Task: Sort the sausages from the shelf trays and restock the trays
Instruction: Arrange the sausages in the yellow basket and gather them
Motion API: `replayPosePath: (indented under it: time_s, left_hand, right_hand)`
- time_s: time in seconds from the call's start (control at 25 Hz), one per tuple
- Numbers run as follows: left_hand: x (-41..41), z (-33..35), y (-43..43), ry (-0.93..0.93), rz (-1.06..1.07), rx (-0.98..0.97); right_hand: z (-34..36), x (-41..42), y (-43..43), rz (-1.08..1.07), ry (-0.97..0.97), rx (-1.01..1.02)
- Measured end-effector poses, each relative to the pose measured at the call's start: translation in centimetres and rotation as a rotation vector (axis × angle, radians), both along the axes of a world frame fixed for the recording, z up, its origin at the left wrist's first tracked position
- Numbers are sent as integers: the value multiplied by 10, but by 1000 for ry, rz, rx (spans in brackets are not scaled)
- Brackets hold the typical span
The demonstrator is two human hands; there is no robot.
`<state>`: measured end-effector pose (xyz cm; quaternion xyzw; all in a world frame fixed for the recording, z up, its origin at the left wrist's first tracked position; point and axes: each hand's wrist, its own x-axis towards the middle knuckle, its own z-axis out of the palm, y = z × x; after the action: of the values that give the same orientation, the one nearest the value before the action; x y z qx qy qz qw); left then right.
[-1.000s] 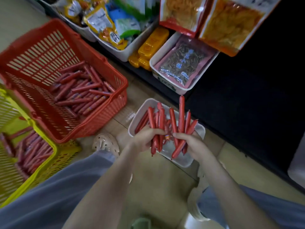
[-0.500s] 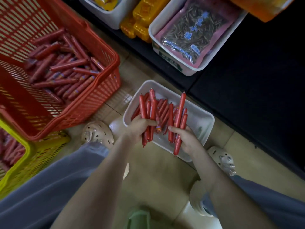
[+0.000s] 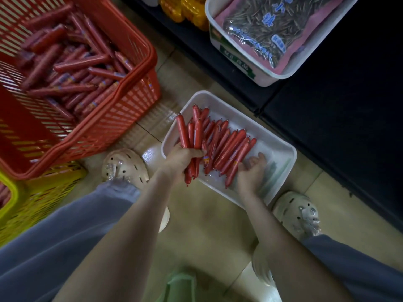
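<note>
1. Sausages (image 3: pixel 226 149) lie side by side in a neat row in the white tray (image 3: pixel 250 120) on the floor, between the person's feet. More are heaped in the red basket (image 3: pixel 139 118), and a few show in the yellow basket (image 3: pixel 32 192).
2. Left hand (image 3: pixel 181 158) grips a bundle (image 3: pixel 192 136) of several sausages around its lower half, with the tips fanned upward over the tray's left end.
3. Right hand (image 3: pixel 250 171) rests open against the last sausage in the row, its thumb pointing up the tray.
4. They look light, fairly stiff and slick in their shiny casings, so a loose fistful would probably slide apart. Holding them round the middle, a few at a time, seems safest.
5. About a third of the tray's floor, on the right, is still bare, so there is room for the bundle.
6. Just beside the tray stand the red basket, a pale shoe (image 3: pixel 124 166) and the dark shelf base (image 3: pixel 349 127). A shelf tray of seed packets (image 3: pixel 239 62) juts out above the tray's far edge, which could crowd lifting it back.
</note>
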<state>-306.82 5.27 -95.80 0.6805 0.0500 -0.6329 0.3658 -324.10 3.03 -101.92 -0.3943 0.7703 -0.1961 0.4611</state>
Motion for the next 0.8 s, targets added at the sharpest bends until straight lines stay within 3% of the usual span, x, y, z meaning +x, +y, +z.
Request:
replayPosePath:
  time_s: [0.12, 0.2, 0.24, 0.44, 0.56, 0.64, 0.72, 0.8]
  left_hand:
    - [3, 0, -3, 16, -7, -28]
    - [5, 3, -3, 32, -13, -45]
    - [5, 4, -3, 37, -13, -48]
    - [8, 3, -1, 38, 4, -14]
    - [7, 2, 0, 24, -2, -10]
    - [7, 2, 1, 15, 15, -40]
    - [7, 2, 2, 2, 27, -58]
    - [8, -1, 3, -2, 38, -69]
  right_hand:
    - [-4, 1, -2, 572, 112, -92]
    - [-10, 3, -8, 976, 252, -20]
    - [-12, 2, -9, 1065, 296, 22]
    - [-9, -11, 2, 1106, 411, -16]
    - [-7, -24, 6, 728, 363, -28]
    - [-14, -32, 6, 489, 281, 81]
    - [-16, -32, 5, 451, 220, 177]
    - [-16, -20, 5, 545, 112, 189]
